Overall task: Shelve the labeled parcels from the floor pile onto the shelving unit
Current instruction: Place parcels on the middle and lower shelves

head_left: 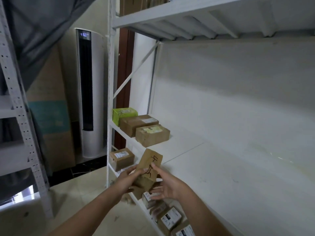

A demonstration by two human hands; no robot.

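Parcel [150,167] with black writing is in the air at the front of the middle shelf [221,167], not put down yet. The left hand [129,181] is curled round it; the right hand [167,186] touches it with fingers [156,190] spread apart. That shelf holds a green box [124,114] and two brown boxes [138,124]. More labeled boxes [170,217] sit below. The floor pile is out of sight.

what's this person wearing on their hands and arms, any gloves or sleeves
No gloves on the left hand or right hand. The forearms are bare to the frame edge, no sleeves in view. No watch, bracelet or ring visible.
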